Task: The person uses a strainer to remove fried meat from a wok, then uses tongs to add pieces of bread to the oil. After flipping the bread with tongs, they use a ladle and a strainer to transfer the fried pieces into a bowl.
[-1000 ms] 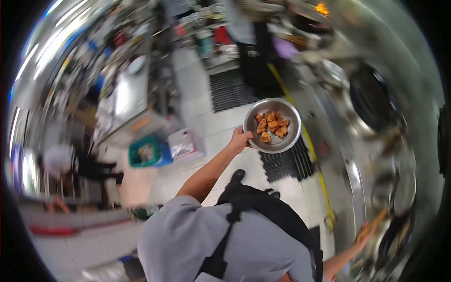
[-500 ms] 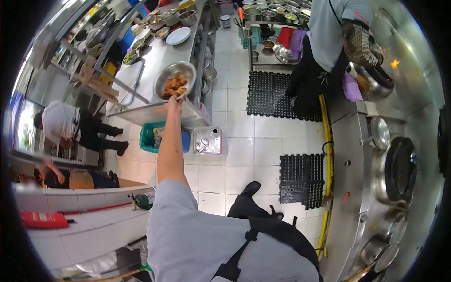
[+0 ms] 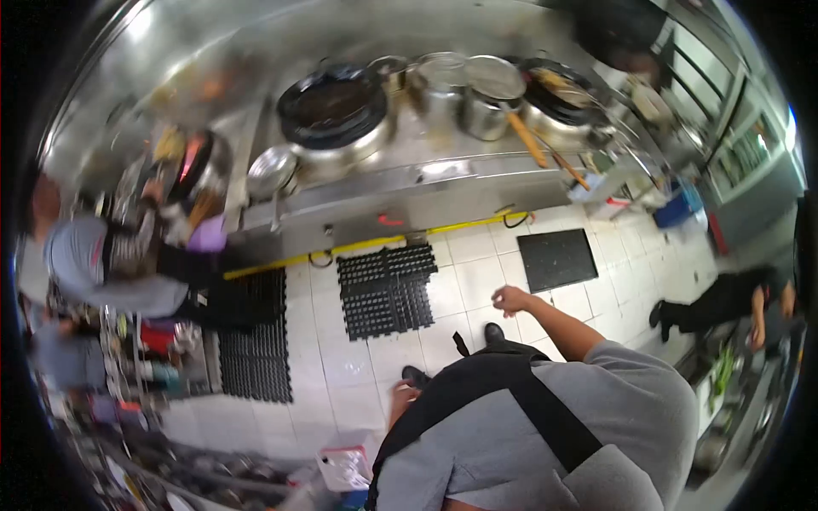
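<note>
My right hand (image 3: pixel 511 301) hangs over the tiled floor in front of my body, its fingers loosely bent and apart with nothing in them. Close to the black apron (image 3: pixel 460 387), my left hand (image 3: pixel 403 394) is low at my side, partly covered by my body. Its fingers look loose, and no object shows in it. Ahead of me runs the steel stove (image 3: pixel 400 183), out of reach of both hands. A black wok (image 3: pixel 332 106) sits on its left burner; another wok with food (image 3: pixel 558 89) stands on the right.
Lidded pots (image 3: pixel 492 89) and wooden handles (image 3: pixel 527 140) occupy the stove. A yellow pipe (image 3: pixel 375 242) runs along its base. Black mats (image 3: pixel 388 289) lie on the floor. One person (image 3: pixel 111 264) works at a wok on the left; another (image 3: pixel 724 302) is at the right.
My view has swung from the steel counter to the stove. The hand that was at the metal bowl of fried pieces has come away from it, and the bowl is out of sight.
</note>
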Available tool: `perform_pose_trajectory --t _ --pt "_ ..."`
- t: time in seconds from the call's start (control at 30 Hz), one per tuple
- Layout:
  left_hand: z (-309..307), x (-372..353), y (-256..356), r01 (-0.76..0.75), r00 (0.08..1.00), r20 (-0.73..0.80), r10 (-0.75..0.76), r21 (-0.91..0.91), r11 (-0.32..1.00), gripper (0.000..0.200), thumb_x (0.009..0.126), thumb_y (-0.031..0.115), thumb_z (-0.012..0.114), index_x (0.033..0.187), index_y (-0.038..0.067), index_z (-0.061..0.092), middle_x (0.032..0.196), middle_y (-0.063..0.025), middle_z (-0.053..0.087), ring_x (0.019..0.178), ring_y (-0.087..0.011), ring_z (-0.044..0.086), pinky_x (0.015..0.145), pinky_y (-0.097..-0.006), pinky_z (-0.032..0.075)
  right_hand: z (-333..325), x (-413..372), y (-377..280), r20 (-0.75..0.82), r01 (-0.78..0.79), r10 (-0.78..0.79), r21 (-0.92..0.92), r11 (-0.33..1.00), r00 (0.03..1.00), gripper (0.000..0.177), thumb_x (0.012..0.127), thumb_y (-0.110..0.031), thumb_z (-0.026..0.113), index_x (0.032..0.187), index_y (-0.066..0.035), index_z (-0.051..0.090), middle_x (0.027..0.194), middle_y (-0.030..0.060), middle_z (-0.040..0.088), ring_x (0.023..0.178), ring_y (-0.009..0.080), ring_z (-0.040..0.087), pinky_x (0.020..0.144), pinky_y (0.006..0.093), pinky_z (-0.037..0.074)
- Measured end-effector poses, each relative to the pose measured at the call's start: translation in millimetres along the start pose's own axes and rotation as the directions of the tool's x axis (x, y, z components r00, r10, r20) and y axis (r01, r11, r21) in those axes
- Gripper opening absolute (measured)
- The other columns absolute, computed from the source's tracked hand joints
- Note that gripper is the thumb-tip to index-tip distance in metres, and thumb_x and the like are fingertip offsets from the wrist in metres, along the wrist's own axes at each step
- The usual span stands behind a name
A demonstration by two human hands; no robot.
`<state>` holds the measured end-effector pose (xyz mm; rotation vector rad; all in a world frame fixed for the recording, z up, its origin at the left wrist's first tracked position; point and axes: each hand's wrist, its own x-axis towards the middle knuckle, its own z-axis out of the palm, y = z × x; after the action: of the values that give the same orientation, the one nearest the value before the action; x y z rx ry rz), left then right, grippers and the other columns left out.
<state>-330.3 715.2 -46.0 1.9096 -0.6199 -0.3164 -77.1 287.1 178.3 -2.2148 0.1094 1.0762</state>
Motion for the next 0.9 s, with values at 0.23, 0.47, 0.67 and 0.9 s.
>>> perform_pose_trajectory --t 0.23,0.47,0.67,0.9 --pt "-21 226 98 0.570 0.797 0.072 -0.600 -0.421 0.706 0.030 0.086 0.006 0.061 0.115 0.002 0.060 0.092 -0.0116 0.069 0.077 -0.0199 0.069 0.066 -0.0306 0.053 19 -72 298 -0.214 -0.333 0.418 0.343 0.878 0.883 0.016 0.082 -0.012 0.056 0.085 -0.001 0.067 0.081 0.0209 0.070 0.058 0.0261 0.070 0.054 0.0332 0.057" --pt "-25 203 64 0.787 0.411 -0.146 -0.900 -0.441 0.431 0.017 0.083 0.002 0.056 0.100 0.007 0.056 0.076 -0.0127 0.062 0.061 -0.0259 0.063 0.047 -0.0364 0.048 62 -173 464 -0.208 -0.289 0.804 0.859 0.423 0.558 0.013 0.082 0.000 0.059 0.069 0.001 0.057 0.057 0.0129 0.055 0.050 0.0226 0.057 0.041 0.0412 0.049" --pt "52 297 159 0.835 0.542 0.151 -0.827 0.013 0.550 0.011 0.080 0.012 0.062 0.092 0.010 0.063 0.073 -0.0080 0.060 0.057 -0.0234 0.059 0.050 -0.0389 0.048 43 -167 512 0.024 -0.017 0.688 1.000 -0.018 0.725 0.014 0.085 -0.002 0.055 0.097 0.001 0.060 0.075 0.0163 0.065 0.055 0.0215 0.060 0.049 0.0437 0.054" --pt "88 526 73 -0.336 0.824 0.567 -0.007 0.498 0.799 0.016 0.079 0.024 0.070 0.077 0.008 0.066 0.085 -0.0074 0.069 0.076 -0.0246 0.066 0.067 -0.0395 0.054 -45 -155 503 -0.238 0.144 0.699 0.971 0.192 0.674 0.024 0.080 -0.009 0.062 0.096 0.009 0.063 0.065 0.0129 0.061 0.043 0.0175 0.055 0.039 0.0338 0.054"
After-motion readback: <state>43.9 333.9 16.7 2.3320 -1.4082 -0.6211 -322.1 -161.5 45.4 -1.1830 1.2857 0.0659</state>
